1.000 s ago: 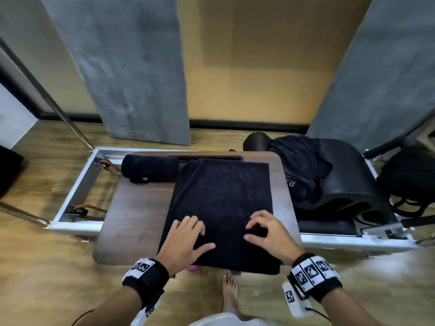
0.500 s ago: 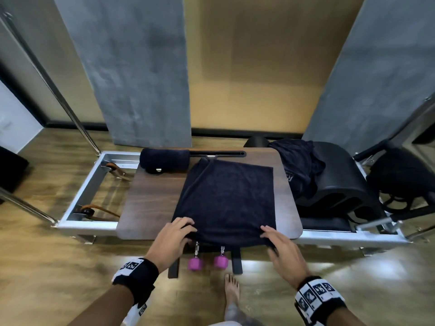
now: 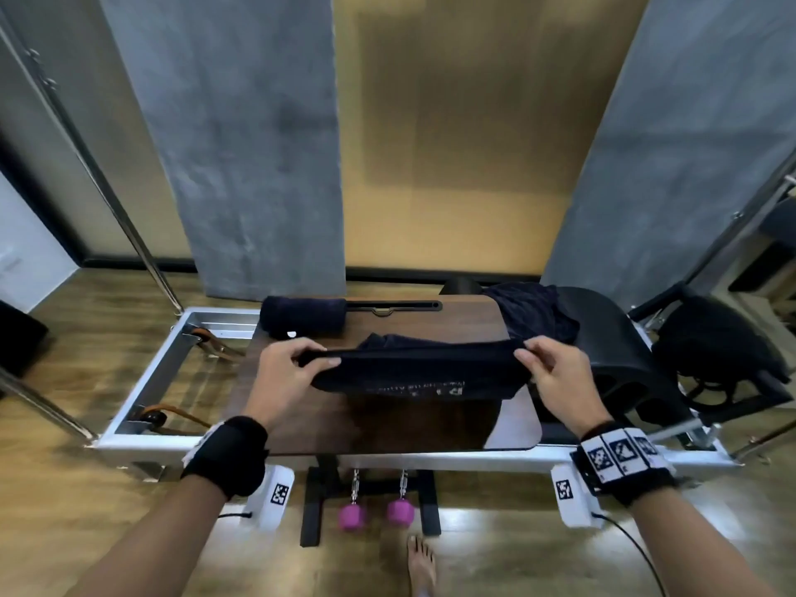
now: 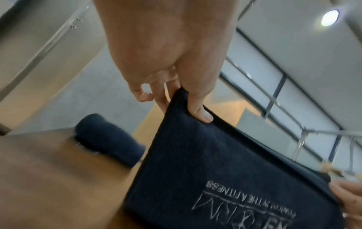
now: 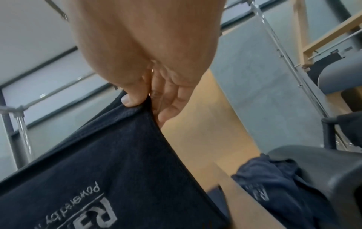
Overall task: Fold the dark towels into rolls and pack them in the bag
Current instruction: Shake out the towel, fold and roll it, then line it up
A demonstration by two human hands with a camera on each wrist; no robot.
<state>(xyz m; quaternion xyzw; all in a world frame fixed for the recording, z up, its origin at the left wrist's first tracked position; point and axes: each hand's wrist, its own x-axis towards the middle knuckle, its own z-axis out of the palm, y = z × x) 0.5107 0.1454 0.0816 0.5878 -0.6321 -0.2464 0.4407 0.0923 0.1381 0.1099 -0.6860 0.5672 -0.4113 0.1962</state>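
Observation:
A dark navy towel (image 3: pixel 413 372) with a pale logo is lifted by its near edge over the wooden board (image 3: pixel 301 424). My left hand (image 3: pixel 293 364) pinches its left corner between thumb and fingers, and my right hand (image 3: pixel 547 364) pinches the right corner. The left wrist view shows the towel (image 4: pixel 225 170) under my thumb (image 4: pixel 199 111); the right wrist view shows the towel (image 5: pixel 117 170) pinched the same way. A rolled dark towel (image 3: pixel 303 316) lies at the board's far left. More dark towels (image 3: pixel 534 312) are heaped on the right. A black bag (image 3: pixel 719 355) sits far right.
The board lies across a silver metal frame (image 3: pixel 142 398) on a wooden floor. A black curved barrel (image 3: pixel 624 359) stands at the right under the towel heap. Two pink weights (image 3: pixel 374 512) hang below the board's front, near my bare foot (image 3: pixel 420 562).
Both hands took the towel's near corners and lifted them up and away from me, folding the towel's near half towards the far edge. The near part of the board is now bare.

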